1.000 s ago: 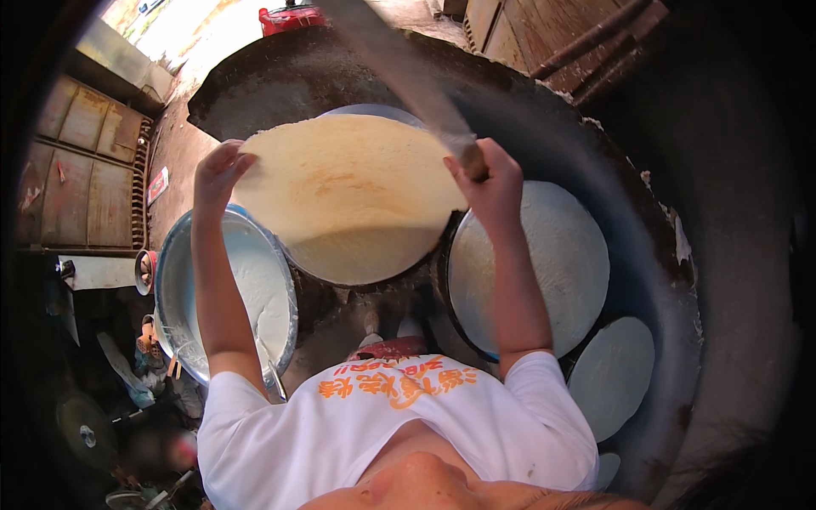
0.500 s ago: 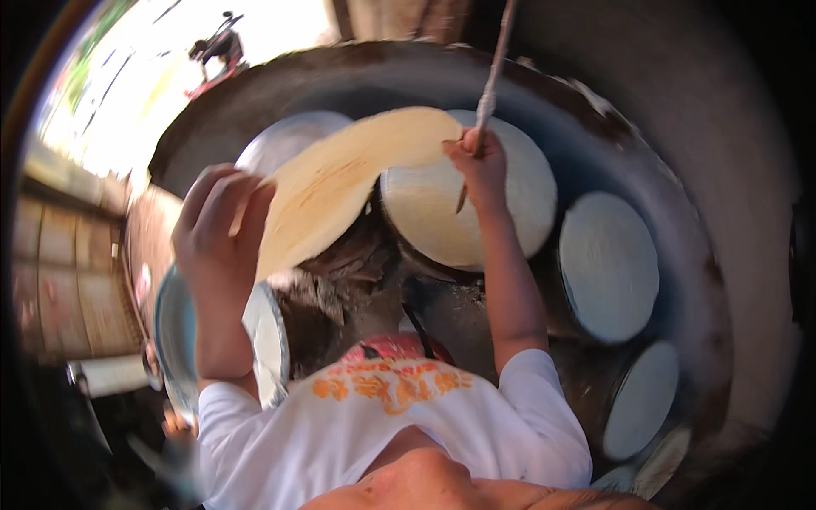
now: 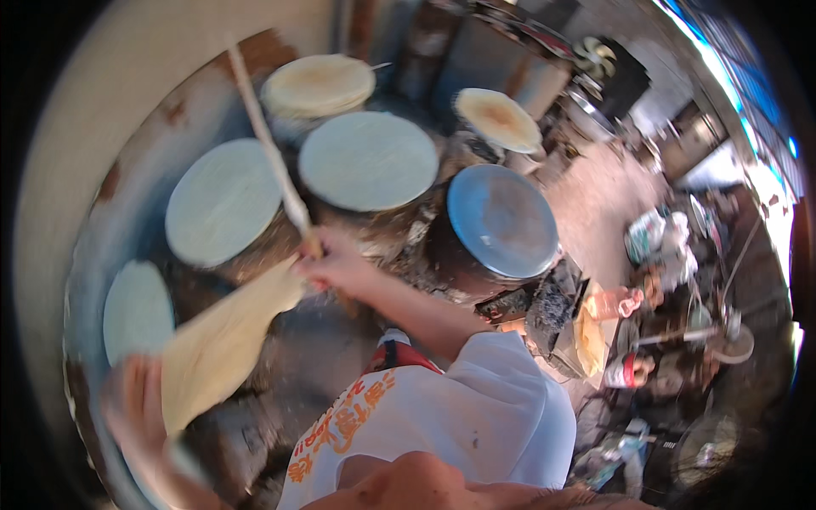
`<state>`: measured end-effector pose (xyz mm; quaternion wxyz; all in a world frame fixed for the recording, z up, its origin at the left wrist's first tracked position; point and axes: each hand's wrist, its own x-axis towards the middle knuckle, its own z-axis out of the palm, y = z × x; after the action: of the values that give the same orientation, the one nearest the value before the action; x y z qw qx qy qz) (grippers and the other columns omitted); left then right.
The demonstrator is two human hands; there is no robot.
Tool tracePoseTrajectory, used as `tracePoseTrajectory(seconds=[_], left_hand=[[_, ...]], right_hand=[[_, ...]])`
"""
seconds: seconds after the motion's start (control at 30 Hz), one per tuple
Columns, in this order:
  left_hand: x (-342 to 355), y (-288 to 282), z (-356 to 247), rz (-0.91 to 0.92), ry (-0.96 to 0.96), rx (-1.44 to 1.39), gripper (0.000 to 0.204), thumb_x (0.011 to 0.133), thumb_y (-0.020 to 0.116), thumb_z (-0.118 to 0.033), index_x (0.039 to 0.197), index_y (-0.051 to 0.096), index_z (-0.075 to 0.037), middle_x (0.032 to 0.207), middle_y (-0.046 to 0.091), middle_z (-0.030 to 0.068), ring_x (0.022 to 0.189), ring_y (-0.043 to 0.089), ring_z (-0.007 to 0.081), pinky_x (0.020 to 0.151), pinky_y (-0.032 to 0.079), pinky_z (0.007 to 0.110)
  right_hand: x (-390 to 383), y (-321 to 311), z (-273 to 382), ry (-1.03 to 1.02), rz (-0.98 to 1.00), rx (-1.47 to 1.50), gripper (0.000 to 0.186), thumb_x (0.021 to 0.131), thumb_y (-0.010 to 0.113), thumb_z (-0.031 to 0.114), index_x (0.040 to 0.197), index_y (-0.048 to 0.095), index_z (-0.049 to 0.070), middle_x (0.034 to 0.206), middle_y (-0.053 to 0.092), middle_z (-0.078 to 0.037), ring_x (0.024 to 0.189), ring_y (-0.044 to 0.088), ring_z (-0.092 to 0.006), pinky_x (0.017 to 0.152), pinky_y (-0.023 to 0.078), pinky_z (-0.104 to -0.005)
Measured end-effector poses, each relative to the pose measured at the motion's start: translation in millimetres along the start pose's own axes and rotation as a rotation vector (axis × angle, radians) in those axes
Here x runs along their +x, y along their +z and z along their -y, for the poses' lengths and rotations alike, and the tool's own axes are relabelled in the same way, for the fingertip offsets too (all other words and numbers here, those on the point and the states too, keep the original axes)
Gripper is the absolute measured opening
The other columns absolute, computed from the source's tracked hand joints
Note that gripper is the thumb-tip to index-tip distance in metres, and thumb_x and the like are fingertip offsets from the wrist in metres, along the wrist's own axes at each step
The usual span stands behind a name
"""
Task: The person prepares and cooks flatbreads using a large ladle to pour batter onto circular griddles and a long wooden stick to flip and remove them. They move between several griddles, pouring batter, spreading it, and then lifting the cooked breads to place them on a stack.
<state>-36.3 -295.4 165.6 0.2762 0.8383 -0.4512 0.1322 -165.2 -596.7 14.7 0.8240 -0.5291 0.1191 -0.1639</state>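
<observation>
A thin, pale yellow flatbread (image 3: 229, 348) hangs stretched between my two hands. My left hand (image 3: 136, 408), blurred, is closed on its near left edge. My right hand (image 3: 338, 265) pinches the opposite edge and also grips a long, thin wooden stick (image 3: 265, 136) that slants up to the far left. Below and beyond the bread sit round griddles, each covered with a pale disc: one disc (image 3: 370, 161) lies past my right hand, another disc (image 3: 223, 202) behind the stick, and a third disc (image 3: 138, 313) next to my left hand.
At the far side stands a stack of flatbreads (image 3: 319, 81). Right of it lies a browned flatbread (image 3: 499, 117), with a bare blue-grey griddle (image 3: 503, 221) nearer me. A curved stove rim (image 3: 85, 229) bounds the left. Plastic bags (image 3: 659, 238) and clutter fill the right.
My view has swung right, bringing in the bread stack, blue-grey griddle and cluttered floor. Both hands still hold the flatbread, now lower and more drawn out; the stick tilts left.
</observation>
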Motion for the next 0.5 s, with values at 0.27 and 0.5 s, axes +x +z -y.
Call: tracePoseTrajectory(seconds=[0.27,0.5], left_hand=[[341.4,236.8,-295.2,-0.305,0.711,-0.422,0.014,0.082,0.067,-0.015,0.090,0.059,-0.006,0.082,0.063,0.0123,0.072,0.062,0.0278,0.063,0.048,0.033],[406.1,579.5,-421.0,-0.316,0.988,-0.386,0.003,0.083,0.057,-0.011,0.082,0.058,-0.009,0.082,0.060,0.0058,0.077,0.057,0.0281,0.067,0.046,0.040]], right_hand=[[-14.5,-348.0,335.2,-0.725,-0.579,-0.644,0.015,0.081,0.060,0.002,0.091,0.049,0.003,0.093,0.066,-0.017,0.084,0.068,-0.0243,0.054,0.052,-0.0282],[-92.6,-601.0,302.4,-0.513,-0.998,-0.405,0.018,0.080,0.045,-0.008,0.088,0.057,0.003,0.101,0.066,-0.012,0.089,0.063,-0.0183,0.074,0.054,-0.0304]])
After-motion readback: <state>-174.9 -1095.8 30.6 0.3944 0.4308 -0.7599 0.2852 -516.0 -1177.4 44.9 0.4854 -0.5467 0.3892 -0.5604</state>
